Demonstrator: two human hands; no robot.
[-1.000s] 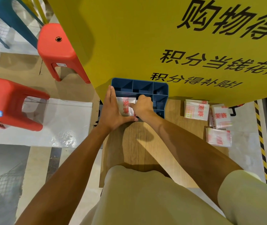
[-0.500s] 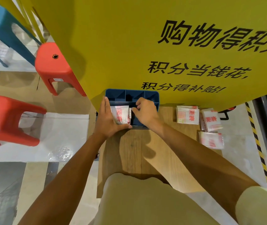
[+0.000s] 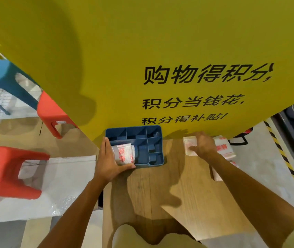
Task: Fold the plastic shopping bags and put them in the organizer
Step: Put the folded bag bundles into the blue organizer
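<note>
One organizer (image 3: 134,145) on the bench (image 3: 148,190). Four folded bags: one (image 3: 124,154) inside it, three (image 3: 189,146) (image 3: 222,146) (image 3: 217,173) to its right. Left of it, two red stools (image 3: 53,115) (image 3: 8,169) and one blue stool (image 3: 3,76).

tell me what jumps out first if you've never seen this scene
A big yellow sign with black lettering fills the upper half, standing just behind a blue organizer on a wooden table. The left hand steadies the organizer's left end, where a folded bag sits, while the right hand lies on the bags to the right. Red stools stand left.
</note>
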